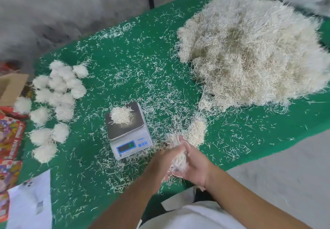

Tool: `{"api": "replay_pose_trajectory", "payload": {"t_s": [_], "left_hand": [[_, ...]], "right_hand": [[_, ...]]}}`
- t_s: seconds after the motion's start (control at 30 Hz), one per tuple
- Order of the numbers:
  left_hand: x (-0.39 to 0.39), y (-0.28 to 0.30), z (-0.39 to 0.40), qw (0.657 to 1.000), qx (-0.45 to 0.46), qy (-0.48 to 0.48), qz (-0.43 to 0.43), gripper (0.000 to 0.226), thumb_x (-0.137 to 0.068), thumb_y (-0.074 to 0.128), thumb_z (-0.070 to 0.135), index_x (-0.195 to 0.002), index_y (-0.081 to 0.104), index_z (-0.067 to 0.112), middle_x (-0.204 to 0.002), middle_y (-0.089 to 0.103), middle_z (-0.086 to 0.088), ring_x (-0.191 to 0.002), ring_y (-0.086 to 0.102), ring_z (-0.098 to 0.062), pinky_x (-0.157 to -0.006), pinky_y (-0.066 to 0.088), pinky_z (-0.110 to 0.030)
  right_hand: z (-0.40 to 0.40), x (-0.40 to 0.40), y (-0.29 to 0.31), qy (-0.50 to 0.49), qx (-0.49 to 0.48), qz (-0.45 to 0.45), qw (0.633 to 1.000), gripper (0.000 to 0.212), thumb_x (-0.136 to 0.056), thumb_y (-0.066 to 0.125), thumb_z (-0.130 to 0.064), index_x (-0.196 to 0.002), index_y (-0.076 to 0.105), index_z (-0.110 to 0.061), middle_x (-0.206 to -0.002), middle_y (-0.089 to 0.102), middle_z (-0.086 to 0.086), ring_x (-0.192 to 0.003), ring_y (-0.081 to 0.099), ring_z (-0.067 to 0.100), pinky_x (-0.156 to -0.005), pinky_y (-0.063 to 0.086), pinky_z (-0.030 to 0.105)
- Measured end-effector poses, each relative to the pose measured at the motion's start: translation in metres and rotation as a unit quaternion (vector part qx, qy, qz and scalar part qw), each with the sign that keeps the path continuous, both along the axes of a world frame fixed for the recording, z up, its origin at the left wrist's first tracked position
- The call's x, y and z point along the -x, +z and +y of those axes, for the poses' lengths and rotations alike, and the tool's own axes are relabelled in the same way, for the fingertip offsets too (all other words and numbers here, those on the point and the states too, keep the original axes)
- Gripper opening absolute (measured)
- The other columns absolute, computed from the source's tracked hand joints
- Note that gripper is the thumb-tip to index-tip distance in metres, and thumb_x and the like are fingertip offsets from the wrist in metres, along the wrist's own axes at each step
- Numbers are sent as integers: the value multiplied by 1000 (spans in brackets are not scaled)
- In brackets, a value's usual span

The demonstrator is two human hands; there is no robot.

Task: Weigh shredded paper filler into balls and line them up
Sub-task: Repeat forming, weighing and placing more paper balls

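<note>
Two bare hands, left hand and right hand, cup together around a loose wad of pale shredded paper, fingers curled against it

Soft even daylight, faint shadows; wide-angle bending at edges; slight motion blur, corners smeared.
</note>
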State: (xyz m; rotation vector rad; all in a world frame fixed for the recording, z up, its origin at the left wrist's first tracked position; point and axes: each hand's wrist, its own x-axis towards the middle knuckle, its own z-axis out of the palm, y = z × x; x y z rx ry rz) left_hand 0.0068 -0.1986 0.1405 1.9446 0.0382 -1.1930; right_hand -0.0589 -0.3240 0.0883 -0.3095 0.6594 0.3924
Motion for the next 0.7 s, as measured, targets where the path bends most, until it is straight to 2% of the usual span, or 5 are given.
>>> {"api": "replay_pose_trajectory", "payload": {"t_s": [0.17, 0.23, 0.37, 0.53, 0.7], "left_hand": [[1, -7, 29, 987, -82, -104, -94, 39, -77, 81, 60, -84, 56, 31, -70, 56, 6, -59, 51, -13, -50, 44, -24], [-4, -4, 40, 986, -91, -106, -90, 36, -84, 78, 53, -90, 49, 33, -71, 54, 5, -57, 49, -6, -45, 44, -21], [-23, -1, 71, 966, -176, -97, -162, 18, -96, 70, 27, -87, 67, 12, -71, 57, 4, -54, 45, -3, -45, 41, -15], [-36, 7, 110, 962, -134, 154, -179, 13, -92, 73, 14, -83, 72, 4, -82, 72, -28, -63, 57, -22, -58, 47, -31], [-47, 6, 111, 952, -131, 168, -219, 8, -85, 72, 8, -79, 66, 5, -63, 56, -8, -52, 41, -15, -52, 34, -26]], "right_hand": [[-34, -25, -1, -170, 14, 135, 976, 12, -106, 55, -21, -100, 60, -13, -76, 55, 5, -57, 52, 15, -50, 50, 28], [-61, -30, -1, -213, 22, 169, 962, 34, -113, 41, -27, -82, 51, -16, -64, 44, -3, -43, 35, 8, -36, 28, 19], [-115, -44, 10, -247, 72, 147, 955, 35, -114, 33, -28, -86, 51, -18, -67, 46, -3, -47, 31, 6, -38, 22, 19], [-164, -70, 57, -230, 255, 43, 938, 26, -113, 38, -34, -116, 57, -16, -68, 47, -7, -54, 38, 8, -40, 31, 22], [-181, -94, 114, -187, 442, 12, 877, 34, -109, 49, -48, -89, 60, -22, -60, 46, -9, -50, 36, 9, -45, 33, 24]]}}
